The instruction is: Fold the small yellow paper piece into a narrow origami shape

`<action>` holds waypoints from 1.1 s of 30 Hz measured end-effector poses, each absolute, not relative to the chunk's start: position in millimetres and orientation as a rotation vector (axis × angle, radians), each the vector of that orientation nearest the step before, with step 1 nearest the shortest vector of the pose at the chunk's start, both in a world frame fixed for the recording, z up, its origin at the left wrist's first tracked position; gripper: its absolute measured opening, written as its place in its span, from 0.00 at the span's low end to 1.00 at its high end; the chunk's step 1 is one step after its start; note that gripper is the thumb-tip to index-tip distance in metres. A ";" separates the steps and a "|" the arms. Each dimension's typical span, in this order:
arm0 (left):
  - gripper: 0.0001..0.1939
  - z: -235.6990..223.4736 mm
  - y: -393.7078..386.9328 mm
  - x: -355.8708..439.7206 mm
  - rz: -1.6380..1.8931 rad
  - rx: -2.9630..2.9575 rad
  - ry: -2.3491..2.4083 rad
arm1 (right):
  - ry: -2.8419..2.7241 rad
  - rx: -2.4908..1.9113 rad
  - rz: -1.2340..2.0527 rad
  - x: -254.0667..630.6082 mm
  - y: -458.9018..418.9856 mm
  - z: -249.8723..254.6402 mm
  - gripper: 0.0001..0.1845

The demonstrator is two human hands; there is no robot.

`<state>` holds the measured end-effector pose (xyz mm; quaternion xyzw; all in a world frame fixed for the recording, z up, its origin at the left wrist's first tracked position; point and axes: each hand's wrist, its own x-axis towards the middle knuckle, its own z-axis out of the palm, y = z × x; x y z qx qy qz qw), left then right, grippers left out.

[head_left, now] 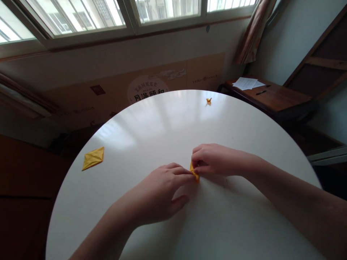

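A small piece of folded yellow paper [197,178] lies on the white round table [230,224], mostly hidden under my fingers. My right hand [213,159] has its fingers curled and pinches the paper from the right. From the left, my left hand [166,187] reaches over with fingers stretched out, their tips resting on the paper and the thumb apart below. At the table's left side sits a flat, creased yellow paper [93,158] in a diamond-like shape. Near the far edge stands a little yellow origami crane [208,101].
Beyond the table, a printed cardboard panel [173,77] leans below the windows. A brown wooden side table [287,95] at the right holds white papers [245,83] and a black pen [261,92]. A curtain [252,36] hangs at the back right.
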<state>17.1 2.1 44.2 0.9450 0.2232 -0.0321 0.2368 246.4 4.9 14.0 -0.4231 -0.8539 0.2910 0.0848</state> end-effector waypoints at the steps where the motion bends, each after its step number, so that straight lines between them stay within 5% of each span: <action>1: 0.21 43.4 2.1 17.6 -0.087 2.602 0.620 | -2.549 -1.260 0.862 246.6 4.7 13.8 0.07; 33: 0.13 39.3 -10.6 21.3 -0.117 2.706 0.679 | -2.475 -1.389 0.816 252.6 5.6 12.9 0.07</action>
